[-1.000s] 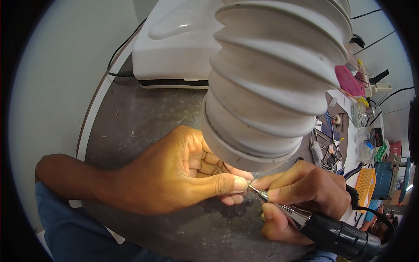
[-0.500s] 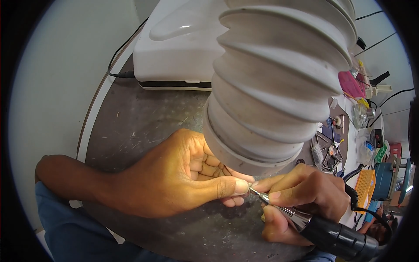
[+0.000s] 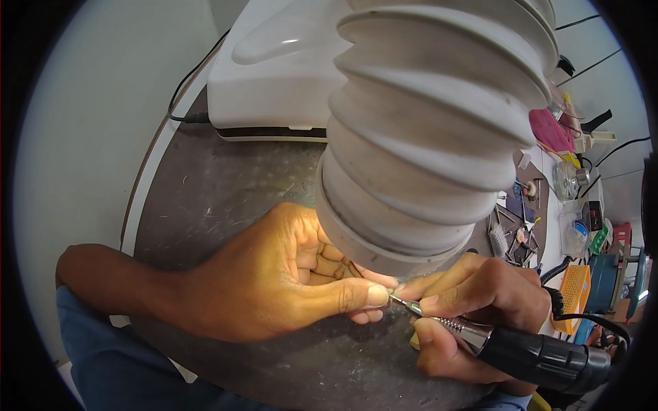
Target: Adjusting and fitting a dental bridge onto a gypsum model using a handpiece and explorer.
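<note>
My left hand is closed in a pinch, thumb against the fingers, at the middle of the bench. Whatever lies between its fingertips is too small to make out. A rotary handpiece, black at the back with a shiny metal nose, is gripped in my right hand like a pen. Its thin tip meets the left thumb tip, or comes very near it. Just above the fingers hangs the mouth of a ribbed white extraction hose, which hides part of the left fingers.
Behind the hands stands a white machine with a black cable. Small tools and burs lie on the right, near an orange basket and a glass jar. A coiled cord runs beside my right hand.
The handpiece's back end has swung slightly up and to the right, along with my right hand. My left hand holds nearly still. The hose appears slightly farther left.
</note>
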Action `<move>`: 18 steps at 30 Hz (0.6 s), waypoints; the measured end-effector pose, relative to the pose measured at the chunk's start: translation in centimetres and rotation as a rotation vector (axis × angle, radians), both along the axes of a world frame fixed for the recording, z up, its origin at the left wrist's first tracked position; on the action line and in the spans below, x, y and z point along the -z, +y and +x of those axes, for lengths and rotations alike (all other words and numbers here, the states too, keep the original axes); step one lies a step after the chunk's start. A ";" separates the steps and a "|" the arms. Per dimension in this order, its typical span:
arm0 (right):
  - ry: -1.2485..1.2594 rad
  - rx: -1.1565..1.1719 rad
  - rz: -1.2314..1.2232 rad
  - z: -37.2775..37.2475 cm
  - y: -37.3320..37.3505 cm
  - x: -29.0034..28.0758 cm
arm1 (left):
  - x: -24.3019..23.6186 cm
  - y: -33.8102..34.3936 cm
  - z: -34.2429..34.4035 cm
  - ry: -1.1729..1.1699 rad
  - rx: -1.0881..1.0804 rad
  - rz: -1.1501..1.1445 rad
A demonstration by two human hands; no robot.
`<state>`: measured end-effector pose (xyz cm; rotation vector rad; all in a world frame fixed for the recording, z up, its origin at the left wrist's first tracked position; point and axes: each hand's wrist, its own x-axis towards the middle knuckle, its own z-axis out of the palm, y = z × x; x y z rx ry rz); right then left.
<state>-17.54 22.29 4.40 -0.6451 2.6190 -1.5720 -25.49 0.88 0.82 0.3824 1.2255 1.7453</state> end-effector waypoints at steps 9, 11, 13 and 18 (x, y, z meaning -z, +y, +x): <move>-0.272 0.161 -0.227 1.3 0.1 -0.7 | 0.1 0.1 0.1 -0.039 -0.017 0.005; -0.189 0.152 -0.254 1.5 0.0 -0.1 | 0.1 0.1 0.1 -0.031 -0.009 0.002; -0.192 0.128 -0.197 1.4 0.1 -0.4 | 0.2 0.1 0.1 -0.024 -0.007 -0.008; -0.123 0.003 -0.170 1.0 0.4 0.4 | 0.3 0.0 0.0 -0.024 0.000 -0.006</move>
